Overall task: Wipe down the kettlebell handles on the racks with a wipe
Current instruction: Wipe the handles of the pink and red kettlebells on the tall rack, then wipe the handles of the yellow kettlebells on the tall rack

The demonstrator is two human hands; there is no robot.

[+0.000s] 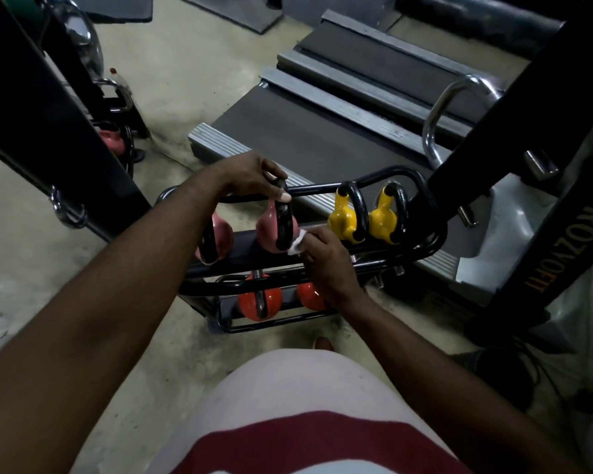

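A low black rack (pixel 421 248) holds kettlebells on two tiers. On the upper tier stand two pink kettlebells and two yellow ones (pixel 346 217). My left hand (pixel 254 177) grips the top of the black handle of the right pink kettlebell (pixel 267 230). My right hand (pixel 326 258) pinches a small white wipe (pixel 297 242) against the lower end of that same handle. The other pink kettlebell (pixel 220 236) sits to the left, partly behind my left forearm. Two red-orange kettlebells (pixel 259 301) rest on the lower tier, the right one half hidden by my right wrist.
Treadmill decks (pixel 322 131) lie just behind the rack. A black machine frame (pixel 541 186) with a chrome handle rises at the right. Another black frame (pixel 48 131) and a pink kettlebell (pixel 112 140) stand at the left. The floor is bare concrete (pixel 31 251).
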